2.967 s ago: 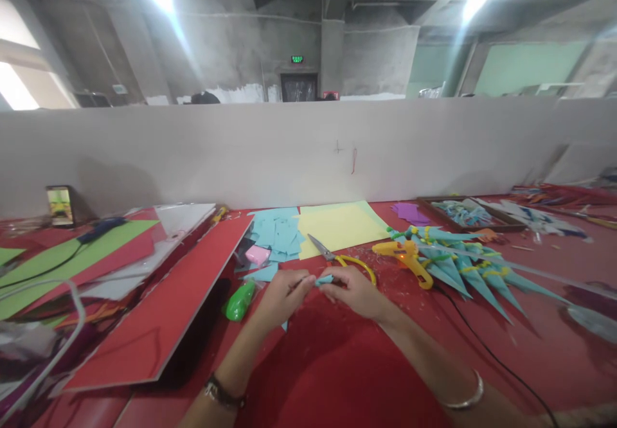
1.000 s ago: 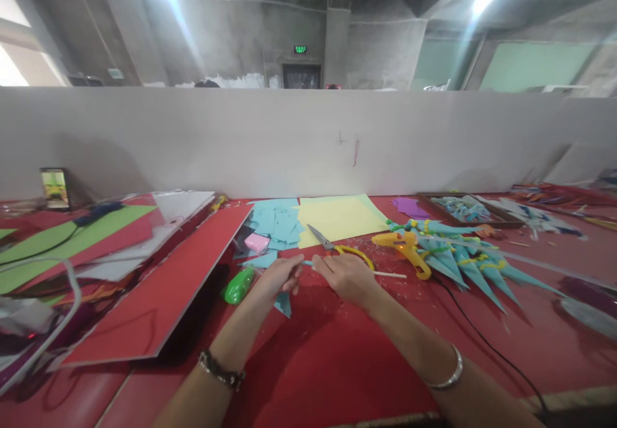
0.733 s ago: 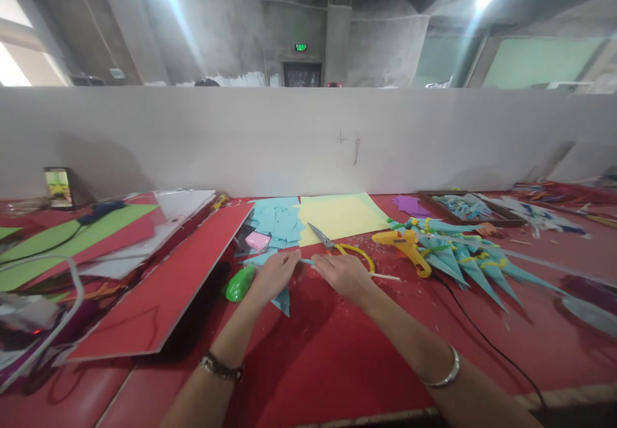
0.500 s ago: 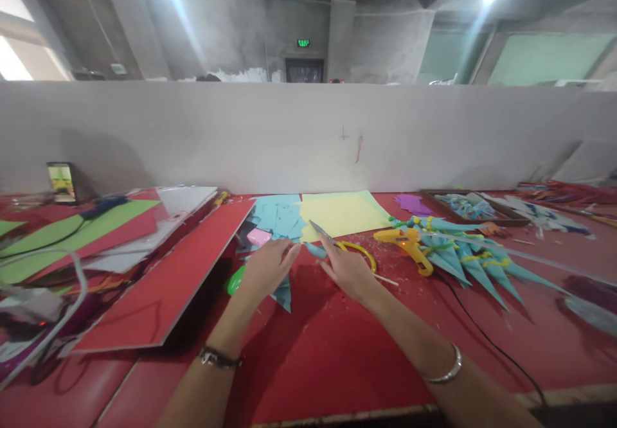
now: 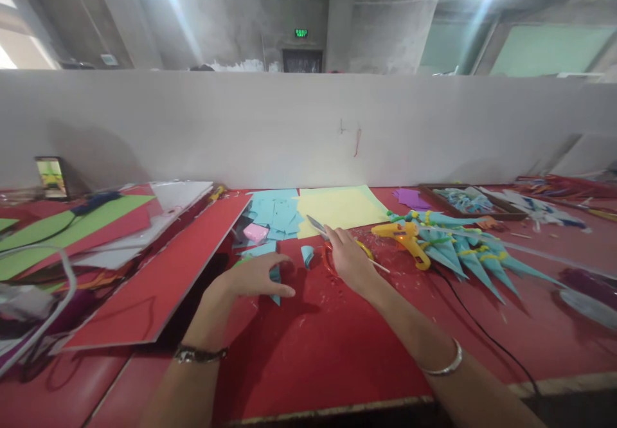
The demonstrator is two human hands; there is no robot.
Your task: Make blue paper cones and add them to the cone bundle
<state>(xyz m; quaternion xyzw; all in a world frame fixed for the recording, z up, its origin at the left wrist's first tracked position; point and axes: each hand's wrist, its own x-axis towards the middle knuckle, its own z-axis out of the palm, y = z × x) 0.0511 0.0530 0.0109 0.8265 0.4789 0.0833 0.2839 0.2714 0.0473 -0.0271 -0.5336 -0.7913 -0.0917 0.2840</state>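
My left hand (image 5: 258, 275) is open, thumb and fingers apart, over pieces of blue paper (image 5: 274, 292) that it partly covers. My right hand (image 5: 351, 258) is closed on a pair of scissors (image 5: 317, 225); their blades point up and left over the pale yellow sheets, and red and yellow loops show around the hand. A small curled piece of blue paper (image 5: 307, 256) lies on the red table between my hands. Behind the left hand are more blue paper pieces (image 5: 277, 213) and a pink object (image 5: 256, 233).
Yellow sheets (image 5: 340, 208) lie at the back. On the right are a yellow glue gun (image 5: 405, 240), blue paper cones (image 5: 475, 258) and a tray (image 5: 511, 209) of scraps. A red board (image 5: 168, 274) slants on the left, near a phone (image 5: 52, 178).
My left hand has moved left and toward me, away from the curled blue piece, and its fingers have parted. The right hand remains at the scissors, where a red loop now shows.
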